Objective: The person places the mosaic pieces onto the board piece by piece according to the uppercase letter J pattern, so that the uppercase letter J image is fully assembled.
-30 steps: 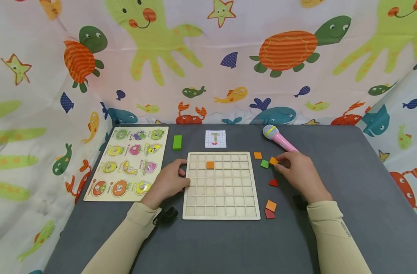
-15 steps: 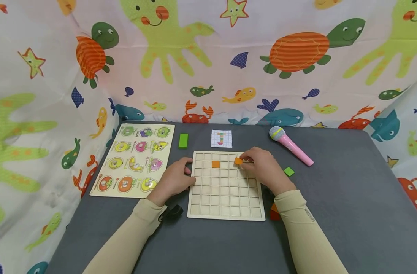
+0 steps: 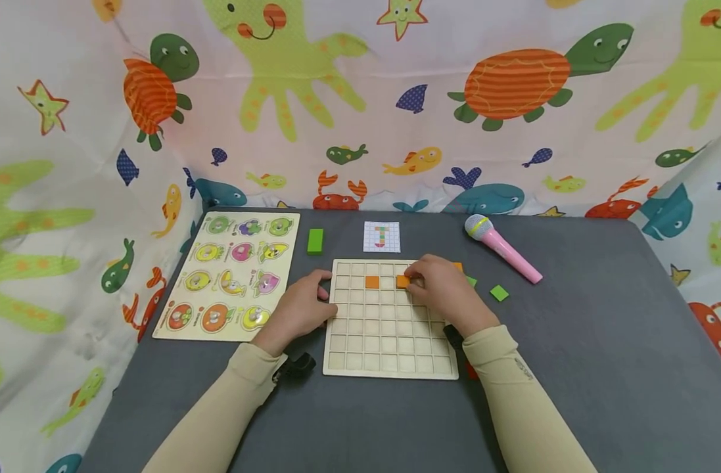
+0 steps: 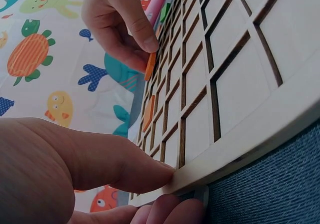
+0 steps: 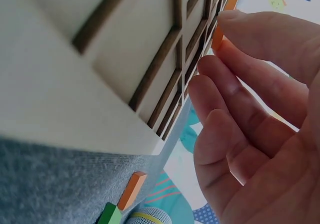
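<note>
A wooden grid board (image 3: 388, 343) lies on the dark grey table. My left hand (image 3: 301, 307) grips its left edge, thumb on the rim and fingers curled against the side, as the left wrist view shows. Between thumb and fingertips, my right hand (image 3: 449, 292) pinches an orange square tile (image 3: 402, 282). In the left wrist view that tile (image 4: 150, 67) is tilted at the grid cells. Another orange tile (image 3: 372, 282) sits in a cell of the second row, left of the pinched one.
Beyond the board are a picture card (image 3: 381, 236) and a green block (image 3: 315, 241). A fruit puzzle board (image 3: 221, 276) lies left. On the right are a pink toy microphone (image 3: 505, 249), a loose green tile (image 3: 499, 292) and other tiles partly hidden by the right arm.
My right hand has carried the orange tile left from beside the board to over its second row. The left hand stays on the edge. The head view has shifted slightly.
</note>
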The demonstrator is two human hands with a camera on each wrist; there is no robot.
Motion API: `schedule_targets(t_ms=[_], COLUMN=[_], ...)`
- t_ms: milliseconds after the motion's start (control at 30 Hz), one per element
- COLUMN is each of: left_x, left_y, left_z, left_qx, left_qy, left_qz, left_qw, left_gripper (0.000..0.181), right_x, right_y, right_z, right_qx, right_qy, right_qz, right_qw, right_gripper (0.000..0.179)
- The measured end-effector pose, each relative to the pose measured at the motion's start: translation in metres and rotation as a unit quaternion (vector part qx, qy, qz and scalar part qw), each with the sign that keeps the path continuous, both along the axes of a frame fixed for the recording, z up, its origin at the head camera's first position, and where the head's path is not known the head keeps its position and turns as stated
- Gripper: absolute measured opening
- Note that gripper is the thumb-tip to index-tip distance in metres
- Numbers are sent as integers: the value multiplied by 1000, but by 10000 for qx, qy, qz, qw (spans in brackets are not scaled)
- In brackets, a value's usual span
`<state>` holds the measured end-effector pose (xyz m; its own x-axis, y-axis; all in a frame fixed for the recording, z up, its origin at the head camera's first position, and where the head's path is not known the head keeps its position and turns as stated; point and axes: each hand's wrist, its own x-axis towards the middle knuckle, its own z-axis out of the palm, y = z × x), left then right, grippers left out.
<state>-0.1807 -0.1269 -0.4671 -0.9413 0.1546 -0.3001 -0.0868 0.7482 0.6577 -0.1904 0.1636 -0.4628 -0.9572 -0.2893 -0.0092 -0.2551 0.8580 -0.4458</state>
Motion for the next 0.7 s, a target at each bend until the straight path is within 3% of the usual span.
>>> schedule_targets(t_ms=[700], left_x=[0], left_y=[1], left_z=[2], left_qx=[-21], left_qy=[-5], left_qz=[-34], left_qw=[10000], left_gripper=[73], right_x=[2], right_y=[-5], right_z=[2], right_qx=[-30], right_qy=[66], right_qz=[2], right_qw=[10000], right_gripper=[23])
